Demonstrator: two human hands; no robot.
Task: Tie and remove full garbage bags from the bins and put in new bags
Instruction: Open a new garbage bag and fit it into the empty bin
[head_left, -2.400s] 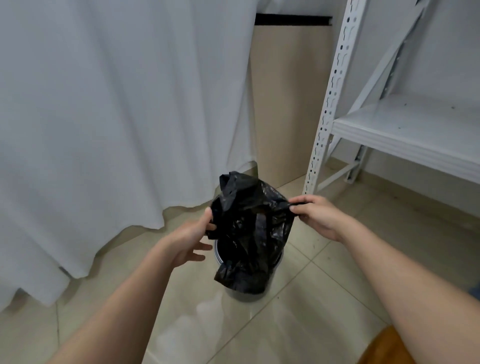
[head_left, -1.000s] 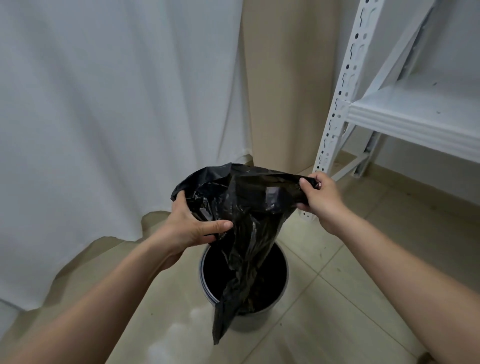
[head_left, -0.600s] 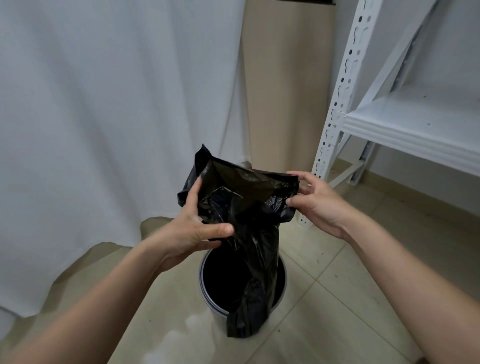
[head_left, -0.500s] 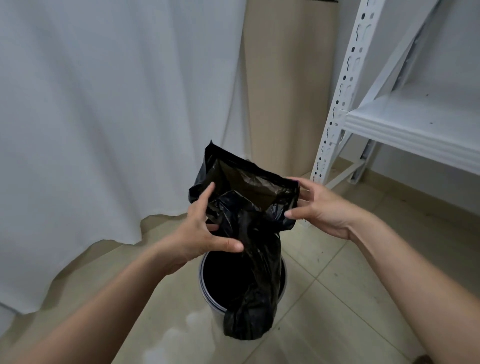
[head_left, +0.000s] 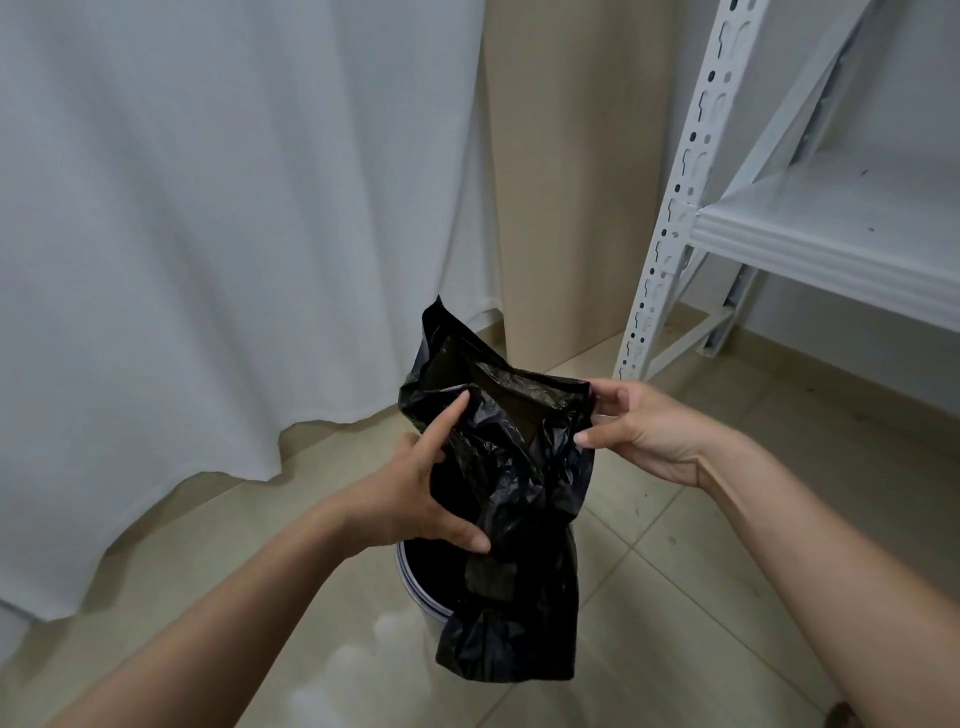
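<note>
While a fresh black bag (head_left: 511, 499) hangs limp between both hands above the bin (head_left: 415, 582), the job looks to be in its later half: no full bag is in sight, and the new one is not yet seated or folded over the rim. The left hand (head_left: 415, 499) has its forefinger stretched up against the plastic and its thumb laid along the lower edge. The right hand (head_left: 636, 431) pinches the bag's top edge between thumb and fingers. Opening the mouth and lining the bin remain. The bin is mostly hidden behind the bag; its inside looks dark, possibly bare, though I cannot tell.
</note>
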